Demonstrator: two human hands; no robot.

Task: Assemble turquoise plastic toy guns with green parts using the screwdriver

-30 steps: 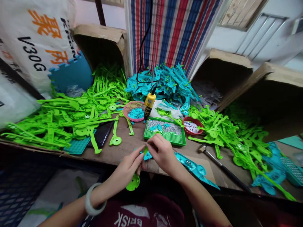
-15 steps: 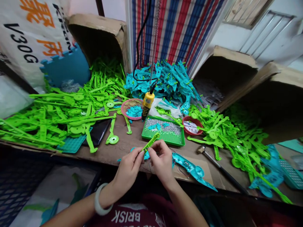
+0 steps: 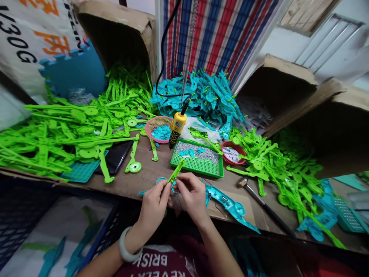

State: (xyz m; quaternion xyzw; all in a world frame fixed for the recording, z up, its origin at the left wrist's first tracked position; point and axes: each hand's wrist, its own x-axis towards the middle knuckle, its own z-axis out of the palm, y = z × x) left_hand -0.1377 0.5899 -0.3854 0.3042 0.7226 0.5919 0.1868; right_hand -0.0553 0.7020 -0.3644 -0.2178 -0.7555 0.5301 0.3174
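Observation:
Between its thumb and fingers, my left hand (image 3: 155, 203) grips a slim light-green plastic part (image 3: 177, 171), tilted with its far end up. Close beside its lower end, my right hand (image 3: 193, 197) is closed in a pinch. Thin wires hang near those fingertips, but what they hold is too small to make out. Under and to the right of my hands lies a turquoise plastic shell (image 3: 226, 200) with its hollow side up, partly hidden by the right hand. Just beyond the hands sits a green perforated tray (image 3: 198, 169) holding small screws and several turquoise bits.
A yellow electric screwdriver (image 3: 177, 125) hangs from a coiled cord beside a pink basket (image 3: 148, 130). Green parts (image 3: 89, 111) are heaped left, more (image 3: 268, 161) right, turquoise shells (image 3: 198, 92) behind. A hammer (image 3: 262, 204) and small red basket (image 3: 242, 161) lie right.
The green part has turned a little more upright and shifted slightly left with my left hand. My right fingertips have come to its lower part. The camera view has shifted slightly.

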